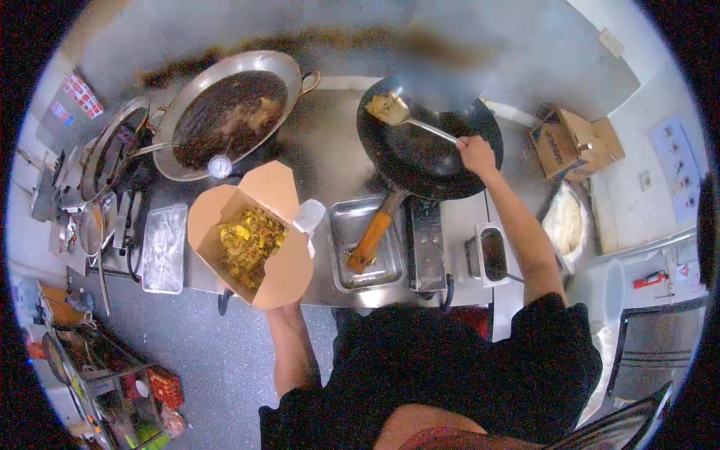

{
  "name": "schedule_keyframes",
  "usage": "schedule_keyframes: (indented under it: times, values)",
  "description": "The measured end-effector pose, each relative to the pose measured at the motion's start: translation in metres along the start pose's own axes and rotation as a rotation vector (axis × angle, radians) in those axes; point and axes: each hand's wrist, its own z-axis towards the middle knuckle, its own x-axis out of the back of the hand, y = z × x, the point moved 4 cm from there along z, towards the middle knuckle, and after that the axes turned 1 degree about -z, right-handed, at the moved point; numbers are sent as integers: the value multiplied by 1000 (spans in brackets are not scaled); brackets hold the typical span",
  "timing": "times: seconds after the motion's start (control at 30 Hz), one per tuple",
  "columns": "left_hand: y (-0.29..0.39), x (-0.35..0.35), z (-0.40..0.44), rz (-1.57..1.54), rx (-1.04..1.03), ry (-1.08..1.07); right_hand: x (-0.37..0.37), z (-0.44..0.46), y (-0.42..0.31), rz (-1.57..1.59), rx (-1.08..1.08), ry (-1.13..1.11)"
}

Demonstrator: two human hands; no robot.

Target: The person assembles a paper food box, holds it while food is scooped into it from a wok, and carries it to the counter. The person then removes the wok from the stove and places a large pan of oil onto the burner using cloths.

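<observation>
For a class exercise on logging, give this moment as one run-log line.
left hand: holds open box of food | right hand: grips loaded spatula | spatula head: within wok

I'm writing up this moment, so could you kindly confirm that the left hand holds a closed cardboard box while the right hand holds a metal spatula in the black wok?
Not quite: the head view shows the cardboard box open, with food visible inside. The left hand does hold it, and the right hand holds a metal spatula in the black wok.
</observation>
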Motion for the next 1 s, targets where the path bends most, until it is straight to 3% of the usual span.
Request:
schedule_keyframes:
  times: [0.07,0.27,0.57,0.67,0.73,1.0]
  values:
    - [5,1,1,137,-58,64,3,1,0,40,-32,-5]
    - [3,-8,2,111,1,-76,-2,11,6,61,-48,-32]
    - [5,0,9,123,-42,57,-3,8,-3,94,-123,-17]
    - [5,1,14,174,-41,36,-2,1,-12,61,-121,13]
    - [0,-5,11,248,2,-114,0,-1,-16,50,-96,34]
    - [-12,-12,23,449,-2,-38,12,-9,-20,195,-200,23]
